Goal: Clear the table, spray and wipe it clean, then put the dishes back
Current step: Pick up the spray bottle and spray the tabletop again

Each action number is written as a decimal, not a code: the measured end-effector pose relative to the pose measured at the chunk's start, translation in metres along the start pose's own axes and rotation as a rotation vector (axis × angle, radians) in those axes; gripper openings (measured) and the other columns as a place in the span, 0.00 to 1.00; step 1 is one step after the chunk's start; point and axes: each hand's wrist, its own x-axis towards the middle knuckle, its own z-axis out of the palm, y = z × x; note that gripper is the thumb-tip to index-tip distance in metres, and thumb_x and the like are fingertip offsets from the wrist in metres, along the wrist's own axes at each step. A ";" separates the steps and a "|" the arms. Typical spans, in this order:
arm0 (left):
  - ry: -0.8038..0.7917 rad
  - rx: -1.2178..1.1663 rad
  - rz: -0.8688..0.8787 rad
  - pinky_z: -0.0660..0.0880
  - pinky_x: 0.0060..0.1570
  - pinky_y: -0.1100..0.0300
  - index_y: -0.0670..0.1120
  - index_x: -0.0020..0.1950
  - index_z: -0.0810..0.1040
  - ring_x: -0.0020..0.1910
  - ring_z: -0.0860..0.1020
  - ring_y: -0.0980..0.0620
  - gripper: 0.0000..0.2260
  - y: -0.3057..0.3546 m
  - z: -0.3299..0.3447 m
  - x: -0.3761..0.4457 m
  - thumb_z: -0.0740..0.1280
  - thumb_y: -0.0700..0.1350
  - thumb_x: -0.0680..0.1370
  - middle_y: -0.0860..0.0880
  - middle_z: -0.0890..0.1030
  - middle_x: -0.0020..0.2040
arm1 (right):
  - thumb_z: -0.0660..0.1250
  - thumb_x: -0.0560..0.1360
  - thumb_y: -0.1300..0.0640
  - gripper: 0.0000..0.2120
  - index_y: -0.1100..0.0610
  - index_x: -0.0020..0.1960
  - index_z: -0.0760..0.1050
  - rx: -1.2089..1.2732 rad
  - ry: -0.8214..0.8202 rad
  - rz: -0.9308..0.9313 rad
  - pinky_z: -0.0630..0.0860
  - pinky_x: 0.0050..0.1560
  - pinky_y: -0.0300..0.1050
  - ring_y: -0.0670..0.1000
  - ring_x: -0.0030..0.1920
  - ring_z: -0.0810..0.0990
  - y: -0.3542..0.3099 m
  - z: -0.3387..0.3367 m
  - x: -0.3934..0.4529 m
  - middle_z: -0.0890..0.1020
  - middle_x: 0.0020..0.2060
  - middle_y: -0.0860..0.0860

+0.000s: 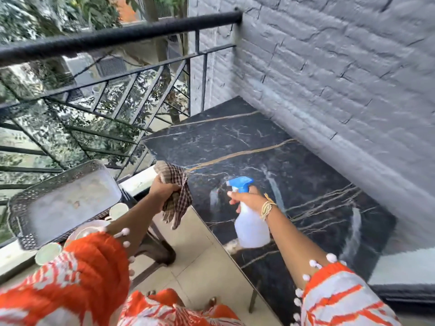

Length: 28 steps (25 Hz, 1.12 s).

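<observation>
Nearest the camera, two orange-and-white sleeves [89,267] trimmed with white pom-poms frame the view, above a pale tiled floor [195,262]. The right hand [247,200], a gold bracelet [268,205] at its wrist, is wrapped round the neck of a translucent spray bottle [251,227] with a blue trigger head, one finger stretched toward the trigger; the nozzle points left and the bottle hangs over the near left part of the desk [270,142]. The left hand [162,191] is clenched on a bunched brown checked cloth [176,196], held just beside the desk's left edge, with the cloth's loose end hanging down off the side.

To the left, on a separate stand beside the railing, lies a silver tray [68,201] with a pierced rim. White cups [118,211] and a white plate [91,228] sit at its near edge, partly hidden by the left sleeve.

The desk top is black marble with gold and white veins, and it shows pale reflections. It stands against a grey brick wall [341,78] on the right. Beyond, a black metal railing [117,36] runs across, with leafy trees [47,15] behind it.
</observation>
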 end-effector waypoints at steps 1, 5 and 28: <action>0.011 0.007 -0.002 0.79 0.45 0.51 0.42 0.58 0.75 0.42 0.79 0.44 0.17 -0.001 0.003 -0.002 0.71 0.32 0.71 0.40 0.80 0.48 | 0.70 0.76 0.61 0.05 0.61 0.48 0.75 -0.059 0.028 0.020 0.73 0.22 0.40 0.47 0.28 0.77 0.001 -0.002 -0.002 0.77 0.34 0.53; 0.036 0.005 -0.013 0.79 0.36 0.57 0.42 0.59 0.74 0.38 0.79 0.46 0.17 -0.001 0.012 -0.005 0.70 0.32 0.73 0.43 0.79 0.45 | 0.72 0.74 0.58 0.08 0.61 0.50 0.77 -0.163 0.062 0.051 0.73 0.20 0.39 0.49 0.32 0.76 0.003 -0.007 0.002 0.77 0.35 0.53; 0.082 0.082 -0.014 0.78 0.50 0.50 0.41 0.66 0.71 0.52 0.79 0.42 0.23 0.000 0.020 -0.014 0.72 0.35 0.72 0.41 0.79 0.57 | 0.72 0.69 0.59 0.07 0.61 0.43 0.78 -0.380 0.396 0.123 0.72 0.23 0.34 0.46 0.20 0.75 0.004 -0.072 -0.010 0.80 0.28 0.52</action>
